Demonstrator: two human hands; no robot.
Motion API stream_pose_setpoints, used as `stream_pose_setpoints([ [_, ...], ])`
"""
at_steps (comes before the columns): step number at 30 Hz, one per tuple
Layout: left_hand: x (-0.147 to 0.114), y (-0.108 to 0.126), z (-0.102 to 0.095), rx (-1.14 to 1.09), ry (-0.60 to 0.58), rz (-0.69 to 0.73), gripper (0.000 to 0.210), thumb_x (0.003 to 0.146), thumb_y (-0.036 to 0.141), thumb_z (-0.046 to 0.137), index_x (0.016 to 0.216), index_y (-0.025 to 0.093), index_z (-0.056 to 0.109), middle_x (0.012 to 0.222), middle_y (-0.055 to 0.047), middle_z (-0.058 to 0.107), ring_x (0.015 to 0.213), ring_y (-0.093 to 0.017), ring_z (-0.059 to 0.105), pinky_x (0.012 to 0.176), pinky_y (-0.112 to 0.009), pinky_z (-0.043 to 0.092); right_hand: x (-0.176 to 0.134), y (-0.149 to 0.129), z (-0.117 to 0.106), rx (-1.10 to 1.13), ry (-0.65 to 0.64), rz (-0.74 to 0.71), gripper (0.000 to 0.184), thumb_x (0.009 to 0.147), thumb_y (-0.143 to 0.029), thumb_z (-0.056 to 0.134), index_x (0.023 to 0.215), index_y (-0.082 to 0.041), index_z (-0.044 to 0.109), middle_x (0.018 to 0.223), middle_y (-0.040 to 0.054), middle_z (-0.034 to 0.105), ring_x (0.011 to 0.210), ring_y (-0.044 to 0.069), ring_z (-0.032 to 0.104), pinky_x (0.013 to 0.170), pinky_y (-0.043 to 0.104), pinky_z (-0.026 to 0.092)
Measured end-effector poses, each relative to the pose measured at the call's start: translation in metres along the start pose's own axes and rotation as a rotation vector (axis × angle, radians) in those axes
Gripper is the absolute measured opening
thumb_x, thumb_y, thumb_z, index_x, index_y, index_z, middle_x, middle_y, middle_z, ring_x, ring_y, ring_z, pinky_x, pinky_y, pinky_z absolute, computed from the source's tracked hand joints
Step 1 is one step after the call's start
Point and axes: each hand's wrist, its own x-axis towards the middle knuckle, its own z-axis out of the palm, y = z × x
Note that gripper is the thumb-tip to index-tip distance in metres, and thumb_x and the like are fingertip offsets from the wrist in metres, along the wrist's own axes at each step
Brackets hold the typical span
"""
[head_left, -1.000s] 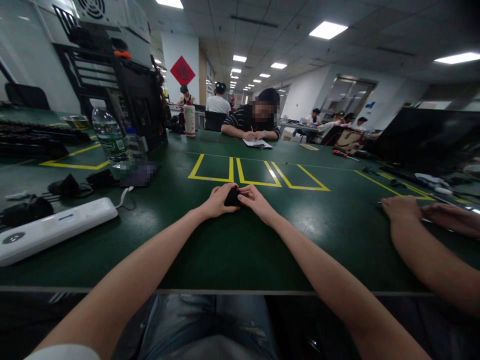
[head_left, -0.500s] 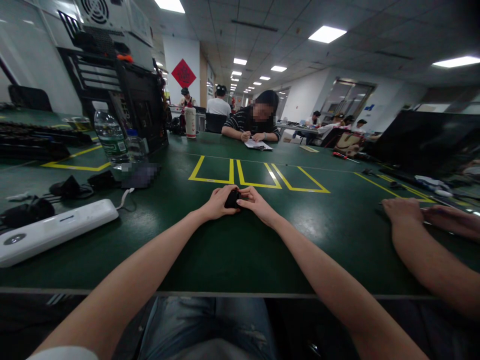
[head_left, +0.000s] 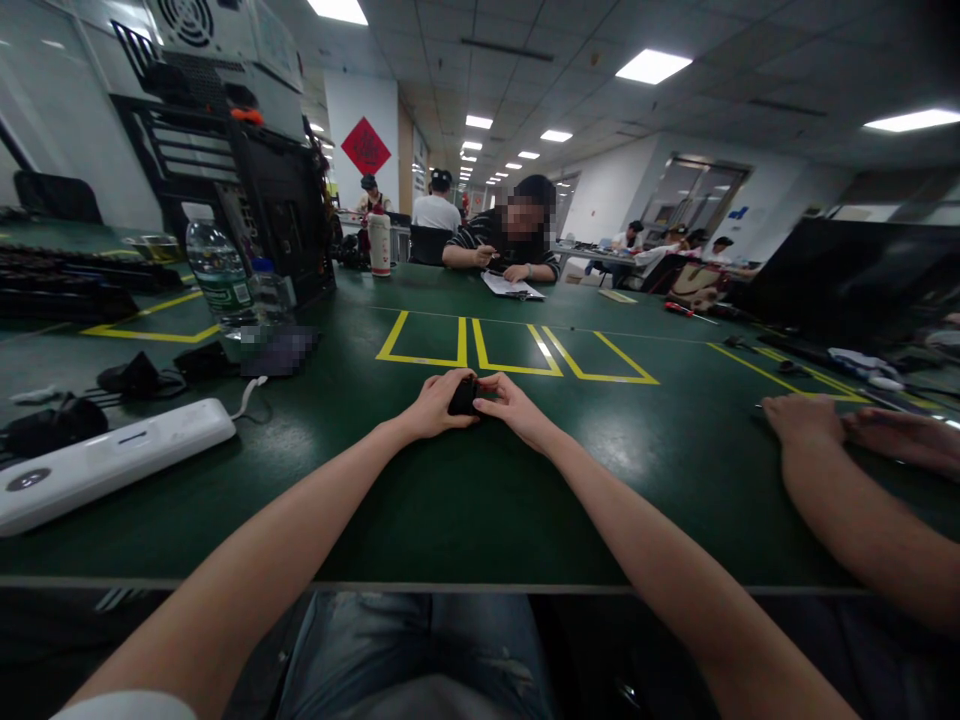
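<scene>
Between my two hands is a small black object, dark and block-like; its exact kind cannot be made out. My left hand is closed around its left side, fingers over the top and thumb along the near edge. From the right, my right hand pinches at the object's right end with thumb and fingertips. Both hands are low over the green table, just on the near side of the yellow tape outlines. Fingers hide much of the object.
At left lie a white power strip, black adapters, a water bottle and an open computer case. Another person's hand rests at right, by a dark monitor. Across the table a person writes on a clipboard.
My hands and the black object stay almost where they were. The person across the table has raised the writing hand from the paper.
</scene>
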Motion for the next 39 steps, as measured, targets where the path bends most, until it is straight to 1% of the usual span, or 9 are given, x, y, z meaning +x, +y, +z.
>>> stream_pose_setpoints([
  [3,0.0002,-0.0002,0.0000,0.001,-0.001,0.008,0.062,0.068,0.038,0.058,0.120,0.022,0.027,0.120,-0.007,0.041,0.110,-0.024,0.040,0.096,-0.042,0.024,-0.0020,-0.0039,0.0011,0.025,-0.019,-0.007,0.034,0.065,-0.028,0.063,0.093,-0.023,0.046,0.094,0.0011,0.054,0.093,0.015,0.051,0.084,0.034,0.041],
  [7,0.0011,-0.0030,0.0027,0.006,0.009,0.013,0.063,0.067,0.040,0.058,0.119,0.022,0.027,0.119,-0.007,0.042,0.110,-0.024,0.040,0.096,-0.042,0.024,-0.0014,-0.0054,0.0039,0.024,0.026,0.002,0.025,0.069,-0.032,0.058,0.090,-0.022,0.047,0.093,0.0015,0.053,0.091,0.015,0.051,0.083,0.034,0.041],
  [11,0.0018,-0.0053,0.0053,0.008,0.020,0.018,0.064,0.067,0.040,0.059,0.119,0.022,0.027,0.119,-0.007,0.042,0.111,-0.023,0.040,0.096,-0.041,0.024,0.0013,-0.0018,0.0043,-0.005,0.059,0.012,0.029,0.068,-0.033,0.059,0.093,-0.021,0.048,0.094,0.0021,0.053,0.093,0.015,0.050,0.084,0.034,0.040],
  [15,0.0017,-0.0051,0.0051,0.008,0.014,0.017,0.063,0.067,0.039,0.058,0.119,0.022,0.027,0.119,-0.007,0.043,0.111,-0.023,0.040,0.096,-0.041,0.024,0.0013,-0.0004,0.0021,-0.023,0.041,0.020,0.032,0.069,-0.033,0.058,0.097,-0.021,0.049,0.101,0.0036,0.052,0.100,0.016,0.047,0.088,0.035,0.037],
  [20,0.0009,-0.0030,0.0028,0.004,0.015,0.015,0.062,0.068,0.038,0.058,0.119,0.022,0.028,0.118,-0.007,0.042,0.110,-0.023,0.040,0.096,-0.041,0.024,-0.0022,-0.0053,0.0014,0.013,-0.026,-0.011,0.034,0.065,-0.028,0.063,0.095,-0.022,0.047,0.098,0.0021,0.053,0.097,0.016,0.049,0.086,0.035,0.039],
  [25,0.0008,-0.0027,0.0018,-0.011,0.004,0.011,0.061,0.068,0.039,0.058,0.119,0.022,0.028,0.118,-0.007,0.042,0.111,-0.024,0.040,0.096,-0.041,0.023,-0.0020,-0.0069,0.0038,-0.009,0.017,-0.026,0.025,0.070,-0.032,0.058,0.090,-0.022,0.047,0.096,0.0018,0.053,0.095,0.015,0.049,0.085,0.035,0.039],
  [28,0.0010,-0.0029,0.0019,-0.017,0.009,0.008,0.062,0.068,0.039,0.058,0.119,0.022,0.028,0.118,-0.007,0.042,0.110,-0.024,0.040,0.096,-0.042,0.024,-0.0010,-0.0053,0.0043,-0.038,0.033,-0.020,0.027,0.069,-0.032,0.058,0.092,-0.022,0.047,0.096,0.0019,0.052,0.095,0.015,0.049,0.086,0.035,0.039],
  [33,0.0009,-0.0034,0.0023,-0.013,0.008,0.013,0.060,0.069,0.038,0.058,0.119,0.022,0.028,0.118,-0.007,0.043,0.111,-0.023,0.040,0.096,-0.042,0.024,-0.0009,-0.0040,0.0028,-0.045,0.041,0.025,0.033,0.069,-0.033,0.058,0.099,-0.021,0.048,0.103,0.0037,0.051,0.101,0.017,0.046,0.089,0.037,0.037],
  [39,0.0010,-0.0060,0.0047,0.005,0.023,0.027,0.062,0.067,0.037,0.059,0.119,0.022,0.028,0.117,-0.007,0.043,0.110,-0.023,0.041,0.095,-0.041,0.025,-0.0016,-0.0064,0.0031,0.000,-0.009,-0.011,0.034,0.064,-0.026,0.063,0.094,-0.022,0.046,0.096,0.0015,0.053,0.094,0.015,0.050,0.085,0.035,0.039],
])
